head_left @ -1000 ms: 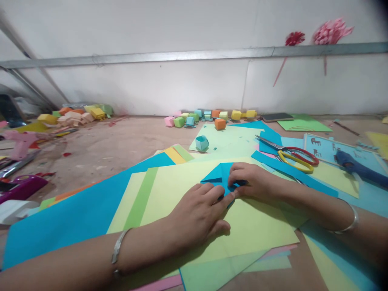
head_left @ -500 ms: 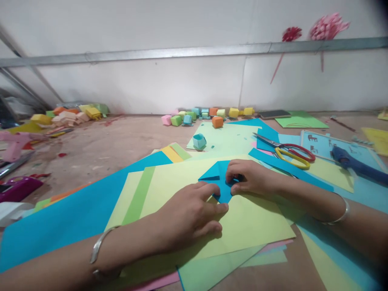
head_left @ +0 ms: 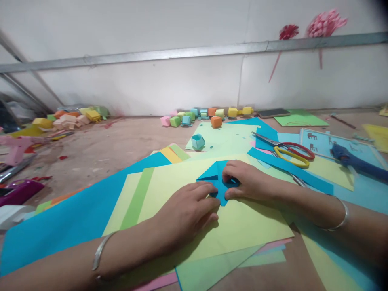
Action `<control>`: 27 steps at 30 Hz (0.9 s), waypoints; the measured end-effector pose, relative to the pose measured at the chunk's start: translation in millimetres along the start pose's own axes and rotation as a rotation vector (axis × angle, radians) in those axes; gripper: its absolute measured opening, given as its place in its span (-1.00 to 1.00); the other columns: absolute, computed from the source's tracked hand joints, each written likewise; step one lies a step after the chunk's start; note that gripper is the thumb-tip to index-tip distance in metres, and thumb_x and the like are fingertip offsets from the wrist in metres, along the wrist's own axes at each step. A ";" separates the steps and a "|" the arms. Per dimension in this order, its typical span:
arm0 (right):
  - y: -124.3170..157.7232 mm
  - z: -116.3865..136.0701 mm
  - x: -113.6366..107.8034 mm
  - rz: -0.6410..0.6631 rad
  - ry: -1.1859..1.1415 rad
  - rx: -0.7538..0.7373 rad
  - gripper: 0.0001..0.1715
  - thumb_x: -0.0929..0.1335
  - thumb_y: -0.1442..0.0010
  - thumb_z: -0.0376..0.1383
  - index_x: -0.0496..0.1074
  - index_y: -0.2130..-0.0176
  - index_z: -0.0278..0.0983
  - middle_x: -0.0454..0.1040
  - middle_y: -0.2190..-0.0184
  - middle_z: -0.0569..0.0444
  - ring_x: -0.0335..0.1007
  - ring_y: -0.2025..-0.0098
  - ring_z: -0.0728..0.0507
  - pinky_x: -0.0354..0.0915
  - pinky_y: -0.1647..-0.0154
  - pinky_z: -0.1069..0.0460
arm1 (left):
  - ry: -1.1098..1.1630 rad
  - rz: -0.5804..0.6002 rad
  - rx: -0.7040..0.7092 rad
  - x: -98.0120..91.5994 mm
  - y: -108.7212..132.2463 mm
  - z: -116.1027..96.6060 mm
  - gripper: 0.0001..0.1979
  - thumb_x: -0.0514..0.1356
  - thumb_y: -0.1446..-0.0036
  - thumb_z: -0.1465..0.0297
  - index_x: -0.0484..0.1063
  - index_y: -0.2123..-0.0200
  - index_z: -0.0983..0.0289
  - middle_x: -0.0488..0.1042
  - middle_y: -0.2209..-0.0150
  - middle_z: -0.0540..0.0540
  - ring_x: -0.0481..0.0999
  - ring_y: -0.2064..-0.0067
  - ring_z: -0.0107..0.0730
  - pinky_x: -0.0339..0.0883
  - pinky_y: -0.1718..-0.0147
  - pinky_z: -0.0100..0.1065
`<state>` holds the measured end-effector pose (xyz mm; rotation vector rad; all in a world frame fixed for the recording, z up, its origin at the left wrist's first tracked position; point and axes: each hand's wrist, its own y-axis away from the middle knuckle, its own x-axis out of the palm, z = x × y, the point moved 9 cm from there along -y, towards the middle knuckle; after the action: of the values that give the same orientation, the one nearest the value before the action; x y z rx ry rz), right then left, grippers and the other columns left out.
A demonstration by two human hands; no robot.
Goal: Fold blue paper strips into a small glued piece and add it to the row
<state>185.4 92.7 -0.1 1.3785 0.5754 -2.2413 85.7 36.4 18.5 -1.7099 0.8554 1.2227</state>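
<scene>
A small folded piece of blue paper [head_left: 220,186] lies on a pale yellow sheet [head_left: 242,228], its left and top corners folded into triangles. My right hand [head_left: 247,180] pinches its right side, thumb below and curled index finger above. From the left, my left hand [head_left: 188,208] holds the lower left edge with its fingertips, fingers bent and close together. The hands partly cover the paper's sides. A green strip [head_left: 137,199] lies on the yellow sheet, left of my left hand.
Red-and-yellow-handled scissors [head_left: 292,155] and a blue-handled tool [head_left: 360,161] lie at the right. A pale blue folded paper cup [head_left: 198,141] stands ahead, before several paper cubes [head_left: 216,122]. At the left are a pink glue gun [head_left: 15,147] and a purple object [head_left: 21,191].
The fingers of my left hand have drawn closer together and onto the paper's lower edge. My right hand has shifted slightly left, still pinching the blue paper.
</scene>
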 end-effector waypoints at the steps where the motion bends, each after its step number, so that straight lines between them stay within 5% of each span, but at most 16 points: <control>1: 0.6 0.4 -0.6 -0.012 0.004 0.002 -0.67 0.53 -0.02 -0.20 0.38 0.32 -0.27 0.38 0.33 0.08 0.24 0.26 -0.11 0.13 0.32 0.05 | -0.052 -0.004 0.026 0.9 -0.2 -2.8 -0.89 0.09 -0.27 0.42 0.41 0.25 0.26 0.49 0.15 0.16 0.47 0.13 -0.16 0.37 0.23 -0.19; 6: 4.6 7.8 -2.2 -0.038 0.019 0.016 -0.79 0.49 -0.04 -0.28 0.40 0.35 -0.27 0.36 0.33 0.07 0.24 0.27 -0.10 0.15 0.32 0.05 | -0.295 -0.018 0.191 15.2 1.4 -18.2 -0.86 0.06 -0.22 0.56 0.41 0.30 0.33 0.46 0.29 0.17 0.42 0.26 -0.20 0.34 0.31 -0.20; 11: 6.1 3.3 -18.5 -0.121 0.001 -0.112 -0.97 0.38 -0.18 -0.34 0.45 0.31 -0.27 0.40 0.27 -0.01 0.31 0.19 -0.14 0.27 0.19 -0.02 | -0.118 -0.054 0.059 9.3 -2.3 -3.4 -0.84 0.04 -0.28 0.47 0.38 0.34 0.28 0.42 0.32 0.11 0.37 0.29 -0.28 0.28 0.36 -0.29; 16: 13.7 -14.1 -34.8 -0.175 0.103 -0.298 -0.57 0.20 -0.13 -0.60 0.43 0.12 -0.24 0.37 0.01 -0.10 0.28 -0.06 -0.18 0.32 0.01 -0.09 | -0.019 -0.065 -0.067 -0.8 -5.2 18.3 -0.75 0.00 -0.31 0.39 0.38 0.39 0.29 0.40 0.37 0.11 0.34 0.33 -0.30 0.24 0.38 -0.28; 19: 17.3 -17.4 -36.9 -0.238 0.145 -0.376 -0.61 0.21 -0.23 -0.53 0.42 0.04 -0.23 0.35 -0.05 -0.13 0.31 -0.03 -0.15 0.36 0.10 -0.03 | -0.044 -0.098 -0.076 -1.7 -5.6 25.8 -0.75 0.00 -0.29 0.43 0.42 0.38 0.28 0.39 0.39 0.10 0.35 0.33 -0.31 0.23 0.38 -0.30; 27: 32.3 30.8 -41.4 -0.398 0.284 -0.609 -0.83 0.26 -0.28 -0.43 0.41 0.24 -0.22 0.53 0.19 -0.01 0.38 0.12 -0.16 0.24 0.11 -0.10 | -0.091 -0.115 -0.076 -5.0 -4.2 31.9 -0.75 0.01 -0.28 0.47 0.49 0.30 0.26 0.46 0.27 0.15 0.41 0.21 -0.27 0.31 0.24 -0.27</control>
<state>198.4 55.5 46.4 1.3306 1.5960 -1.8852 75.8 67.4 19.0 -1.7253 0.6547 1.2580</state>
